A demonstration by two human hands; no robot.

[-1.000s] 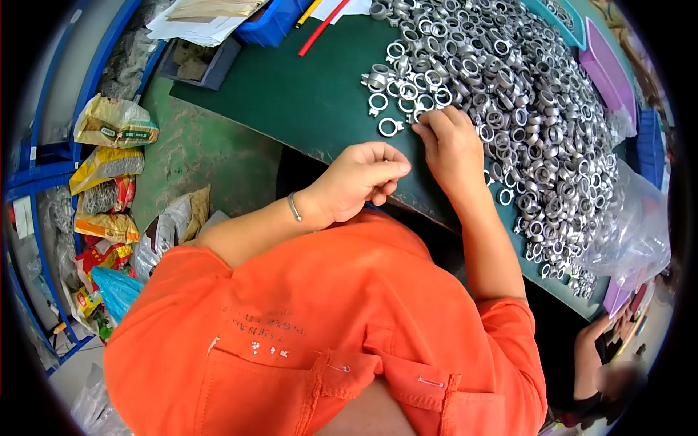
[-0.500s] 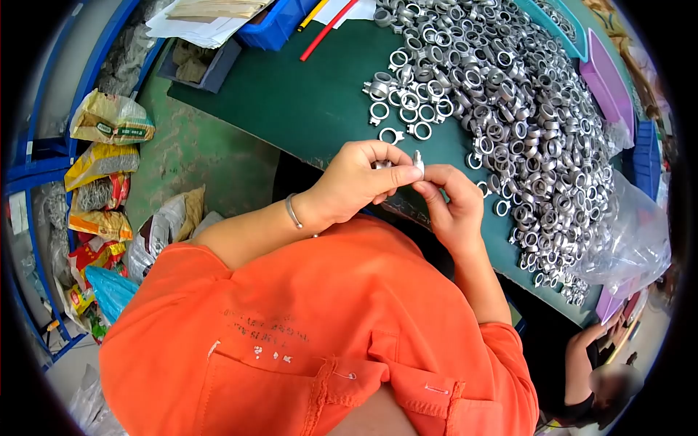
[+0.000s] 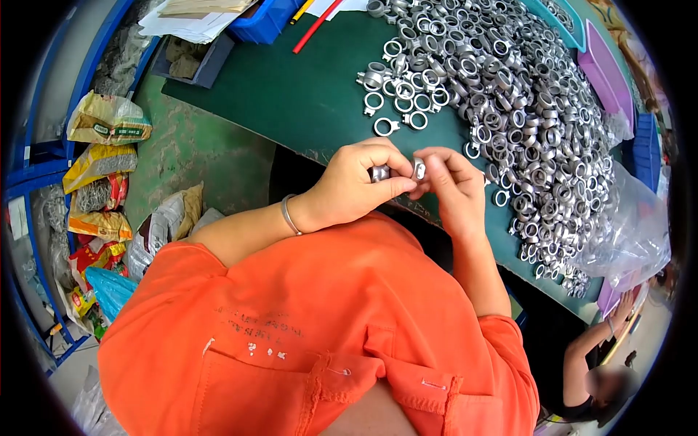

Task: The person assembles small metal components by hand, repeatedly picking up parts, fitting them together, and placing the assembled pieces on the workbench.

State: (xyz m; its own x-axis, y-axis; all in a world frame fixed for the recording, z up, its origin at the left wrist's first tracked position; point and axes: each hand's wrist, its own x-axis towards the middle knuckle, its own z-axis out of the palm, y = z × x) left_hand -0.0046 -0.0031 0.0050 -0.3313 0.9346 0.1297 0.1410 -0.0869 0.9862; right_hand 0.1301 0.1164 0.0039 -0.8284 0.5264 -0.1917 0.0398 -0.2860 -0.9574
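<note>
My left hand (image 3: pixel 350 183) is curled around a small silver metal ring (image 3: pixel 379 174), which partly shows between its fingers and thumb. My right hand (image 3: pixel 459 190) pinches another metal ring piece (image 3: pixel 419 170), seen edge-on with small holes in its side. The fingertips of both hands come close together at this piece, just over the table's near edge. Beyond them, a few loose metal rings, each with a small lug, lie flat, among them one ring (image 3: pixel 385 126) nearest my hands. A large pile of such rings (image 3: pixel 523 123) spreads to the right.
The green table (image 3: pixel 291 94) carries a red stick (image 3: pixel 318 27), papers (image 3: pixel 193 22) and a blue bin (image 3: pixel 265 20). At right are a purple tray (image 3: pixel 607 73) and a clear plastic bag (image 3: pixel 632 232). Stuffed sacks (image 3: pixel 109 120) stand at left. Another person's arm (image 3: pixel 582 363) shows lower right.
My right hand has turned and risen slightly, and the piece between my fingertips now shows its holed side. The ring in my left hand has come more into view.
</note>
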